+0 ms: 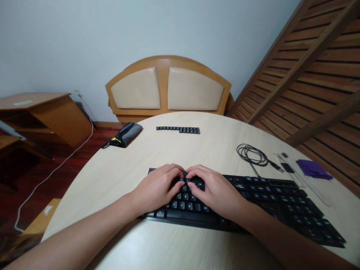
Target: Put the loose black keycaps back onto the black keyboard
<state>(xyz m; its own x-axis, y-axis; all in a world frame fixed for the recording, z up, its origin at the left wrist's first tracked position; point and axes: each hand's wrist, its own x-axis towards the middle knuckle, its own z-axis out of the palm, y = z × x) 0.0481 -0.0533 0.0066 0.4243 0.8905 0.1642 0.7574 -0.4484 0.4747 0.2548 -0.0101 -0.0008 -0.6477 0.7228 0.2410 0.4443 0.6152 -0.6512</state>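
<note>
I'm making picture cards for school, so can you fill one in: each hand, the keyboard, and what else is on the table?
Left hand: on the keyboard
Right hand: on the keyboard too, beside the left hand
Keyboard: black, on a pale table
Far side: small black keycaps in rows
Left edge: grey-and-black pouch
Right side: coiled black cable, purple cloth

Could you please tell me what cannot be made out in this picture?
All in the head view:
What the left hand and right hand grip, if anything: hidden by the hands themselves.
Part of the keyboard: covered by both hands and the right forearm.
Markings on the small black keys lined up across the table: too small.
Near end of the right forearm: cut off by the picture's edge.
</note>
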